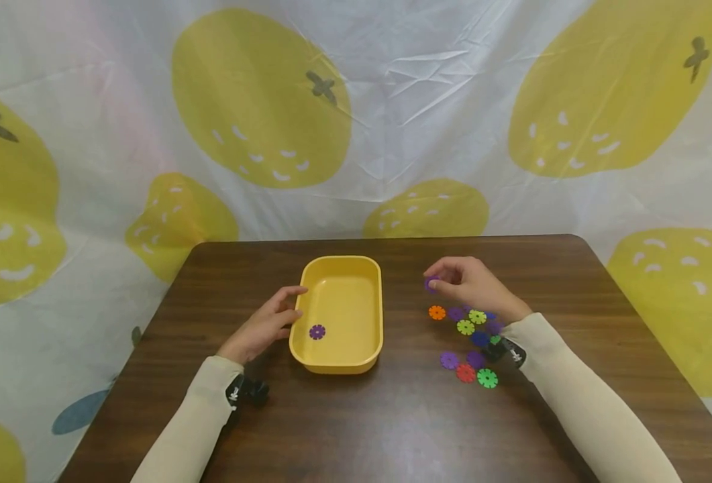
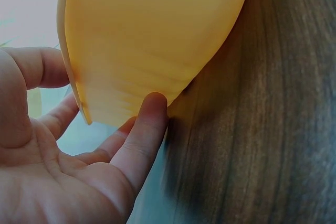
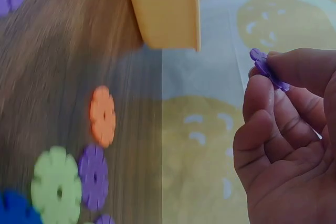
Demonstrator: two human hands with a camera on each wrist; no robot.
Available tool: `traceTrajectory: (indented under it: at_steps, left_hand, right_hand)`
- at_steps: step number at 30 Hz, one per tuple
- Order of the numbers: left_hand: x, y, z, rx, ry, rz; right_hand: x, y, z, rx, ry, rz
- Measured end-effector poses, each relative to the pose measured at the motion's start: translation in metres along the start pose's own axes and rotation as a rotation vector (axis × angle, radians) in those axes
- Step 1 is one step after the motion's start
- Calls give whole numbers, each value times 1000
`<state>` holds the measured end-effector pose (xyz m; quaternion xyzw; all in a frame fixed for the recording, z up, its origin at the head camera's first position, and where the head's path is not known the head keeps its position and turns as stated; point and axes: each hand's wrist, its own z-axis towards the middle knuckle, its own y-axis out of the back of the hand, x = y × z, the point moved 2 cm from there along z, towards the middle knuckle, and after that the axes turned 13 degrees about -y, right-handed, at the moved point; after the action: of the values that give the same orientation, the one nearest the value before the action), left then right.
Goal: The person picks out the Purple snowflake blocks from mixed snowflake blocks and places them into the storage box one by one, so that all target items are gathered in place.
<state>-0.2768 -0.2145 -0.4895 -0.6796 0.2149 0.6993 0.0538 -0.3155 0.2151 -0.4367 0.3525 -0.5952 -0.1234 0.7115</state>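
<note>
Though outside the tray [image 1: 337, 302], purple disc [image 3: 262, 65] between fingertips [image 3: 278, 60] of right hand [image 1: 467, 278]

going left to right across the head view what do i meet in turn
Left sleeve, left hand, yellow tray, orange disc, red disc, bright green disc, right sleeve. The right hand spans the same stretch as the discs, so it's left out.

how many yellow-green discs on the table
2, both right of the tray: the nearer yellow-green disc and, beyond it, the farther yellow-green disc; the right arm may hide more.
</note>
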Motion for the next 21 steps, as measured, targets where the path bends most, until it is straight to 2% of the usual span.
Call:
traceTrajectory:
  at_steps: [5,12,21]
  left_hand:
    - [0,0,0,0,2,0]
    - [0,1,0,-2,9,7]
    - [0,0,0,-6,13,-3]
  right_hand:
    - [12,-13,6,12,54,26]
    - [30,-33,15,48,68,64]
    - [53,-62,28,136,89,171]
